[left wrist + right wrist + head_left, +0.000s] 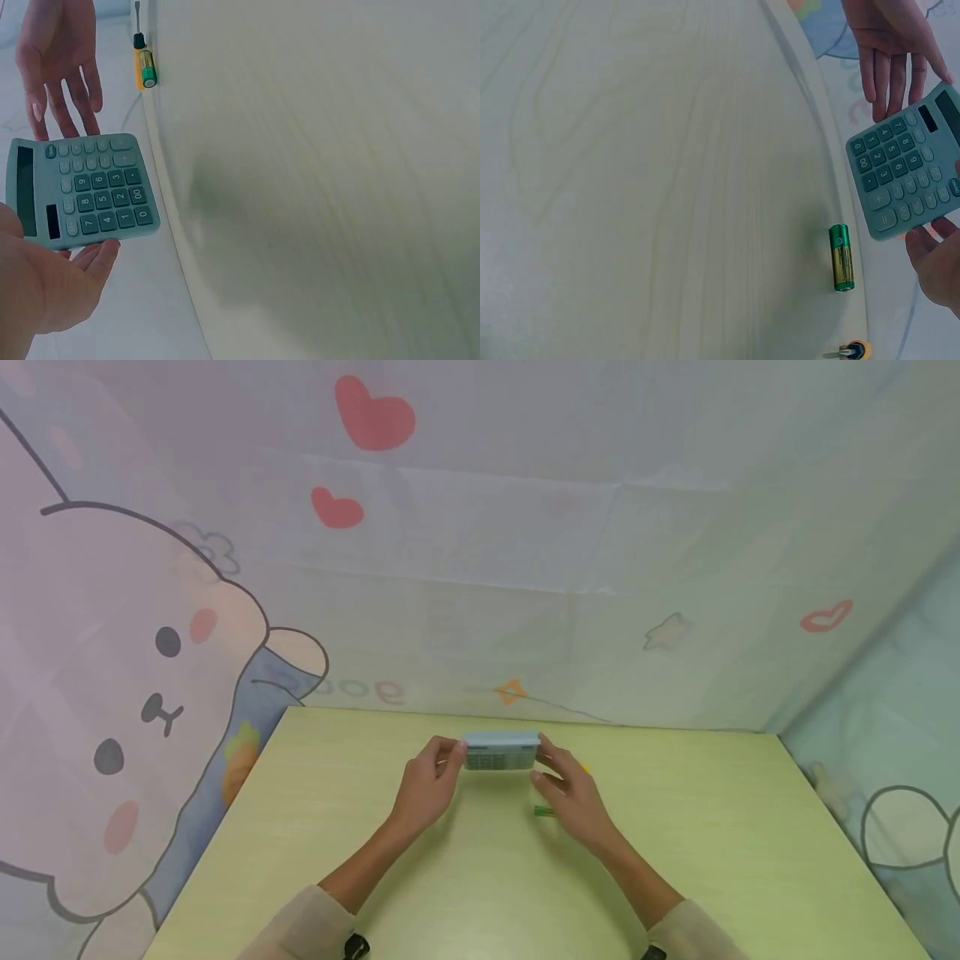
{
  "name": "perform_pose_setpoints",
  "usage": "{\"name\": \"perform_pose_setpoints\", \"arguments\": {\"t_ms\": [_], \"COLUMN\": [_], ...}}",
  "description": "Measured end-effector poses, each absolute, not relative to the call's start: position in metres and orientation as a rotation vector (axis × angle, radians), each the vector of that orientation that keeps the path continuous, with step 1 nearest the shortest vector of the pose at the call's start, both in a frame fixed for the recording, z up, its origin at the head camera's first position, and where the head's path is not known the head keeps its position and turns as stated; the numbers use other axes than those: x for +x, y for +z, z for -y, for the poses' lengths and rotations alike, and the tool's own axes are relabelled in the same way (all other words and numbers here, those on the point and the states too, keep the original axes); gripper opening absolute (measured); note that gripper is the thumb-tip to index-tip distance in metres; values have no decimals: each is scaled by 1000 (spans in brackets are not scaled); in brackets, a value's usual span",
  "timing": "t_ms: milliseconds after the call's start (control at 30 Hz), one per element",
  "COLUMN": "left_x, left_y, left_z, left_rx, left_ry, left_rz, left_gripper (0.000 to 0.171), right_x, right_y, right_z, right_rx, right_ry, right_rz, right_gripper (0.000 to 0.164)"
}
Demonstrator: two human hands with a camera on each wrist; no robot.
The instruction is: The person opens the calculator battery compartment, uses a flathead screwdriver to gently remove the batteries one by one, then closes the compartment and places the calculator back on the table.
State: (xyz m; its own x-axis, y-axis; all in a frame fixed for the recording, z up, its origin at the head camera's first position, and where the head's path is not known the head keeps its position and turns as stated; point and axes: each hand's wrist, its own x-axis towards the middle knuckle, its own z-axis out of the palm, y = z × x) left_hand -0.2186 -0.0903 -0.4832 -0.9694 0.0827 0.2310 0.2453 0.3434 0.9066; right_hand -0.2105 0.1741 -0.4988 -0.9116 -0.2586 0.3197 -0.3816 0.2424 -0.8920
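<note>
A pale blue-green calculator (501,752) is held up over the table near its far edge, tilted with the keys towards me. On its left side my left hand (429,785) grips it, thumb at the front edge and fingers behind. My right hand (573,797) holds the opposite side by the fingers, its thumb lower down. Dark number keys and a display strip show on the calculator (105,187) in the left wrist view. Under the right hand lies a green and gold battery (841,257), mostly covered by that hand in the head view.
A small screwdriver (139,56) with a yellow and black handle lies beside the battery at the table's far edge. The light yellow-green table (337,760) ends against a printed cloth backdrop (525,527), with another cloth side (892,760) on the right.
</note>
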Motion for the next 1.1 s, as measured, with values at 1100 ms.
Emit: {"name": "perform_pose_setpoints", "arguments": {"t_ms": [1100], "left_x": [-211], "left_y": [-480], "left_z": [81], "left_rx": [-429], "left_ry": [-1690], "left_rz": [2395], "left_gripper": [62], "right_x": [-212], "right_y": [-494], "right_z": [-163], "right_rx": [536], "right_ry": [1788], "right_rz": [2306], "right_gripper": [66]}}
